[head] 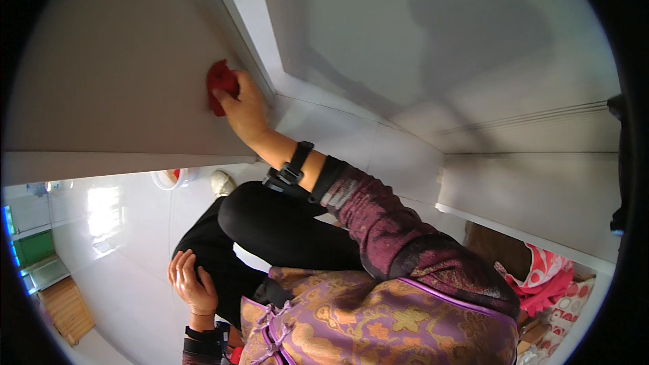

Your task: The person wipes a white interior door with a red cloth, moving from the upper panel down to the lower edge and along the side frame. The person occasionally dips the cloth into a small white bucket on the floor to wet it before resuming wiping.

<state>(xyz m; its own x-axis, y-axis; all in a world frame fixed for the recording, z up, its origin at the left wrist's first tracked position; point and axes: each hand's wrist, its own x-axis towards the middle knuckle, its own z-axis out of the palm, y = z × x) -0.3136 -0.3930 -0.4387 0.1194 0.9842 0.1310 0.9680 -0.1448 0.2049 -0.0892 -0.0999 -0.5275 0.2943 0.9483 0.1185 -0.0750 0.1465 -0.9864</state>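
A bunched red cloth (222,85) is gripped in my right hand (248,109), its thumb on the near side. The cloth lies against a broad, flat panel (121,76), close to its edge by a narrow gap; the panel looks like a cabinet door. On my black-trousered left leg rests my left hand (193,284). Nothing is in it, and its thumb stands apart from the fingers. Both wrists carry black straps.
A second pale panel (355,25) stands at the right, bearing a shadow. Below it, an open compartment (590,314) holds red and patterned fabric (550,268). A clear tub (165,179) sits on the glossy tiled floor (137,248). At lower left is a wooden surface (67,309).
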